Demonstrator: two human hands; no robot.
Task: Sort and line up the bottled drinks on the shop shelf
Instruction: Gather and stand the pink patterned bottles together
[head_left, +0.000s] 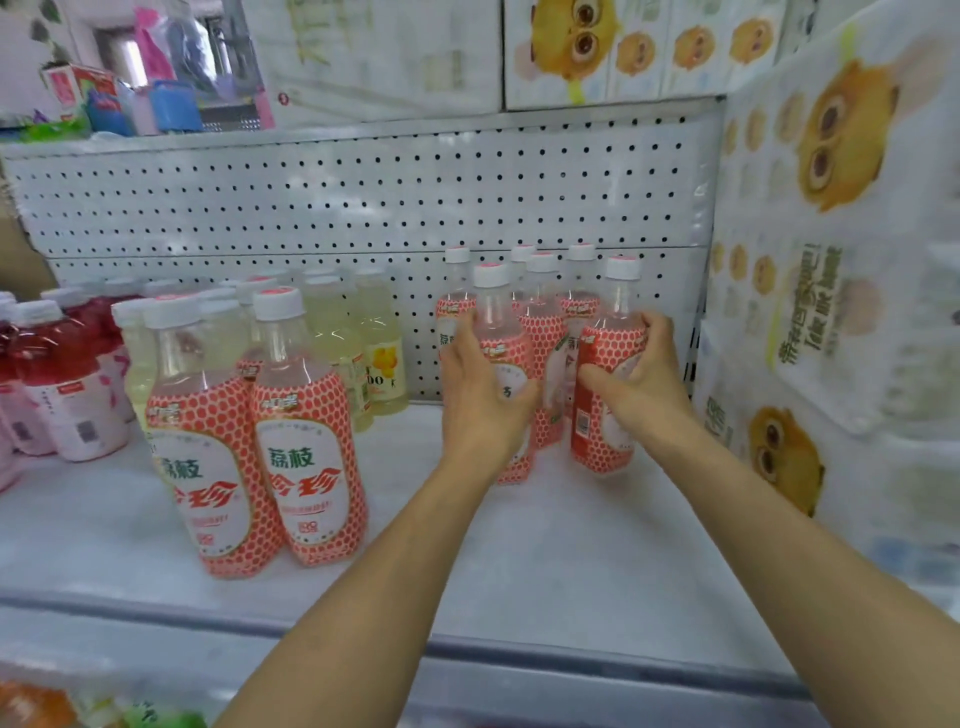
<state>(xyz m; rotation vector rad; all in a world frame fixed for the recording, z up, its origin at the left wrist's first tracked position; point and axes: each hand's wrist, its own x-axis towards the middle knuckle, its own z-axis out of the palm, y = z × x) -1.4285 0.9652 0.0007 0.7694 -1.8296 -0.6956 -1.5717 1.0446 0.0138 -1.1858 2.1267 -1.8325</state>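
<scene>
Several lychee drink bottles with red-and-white dotted labels and white caps stand bunched at the back right of the white shelf (519, 561). My left hand (480, 397) grips one lychee bottle (498, 332) at the front of that bunch. My right hand (639, 382) grips another lychee bottle (605, 364) beside it, nearest the right wall. Two more lychee bottles (306, 457) stand near the shelf's front left. Behind them are pale yellow drink bottles (382, 358), and red drink bottles (62, 374) stand at the far left.
A perforated metal back panel (363, 197) closes the shelf's rear. Stacked cartons printed with a yellow cartoon animal (841, 260) form the right wall. The shelf's front rail (467, 644) runs below my forearms. More goods sit on the shelf above at the left.
</scene>
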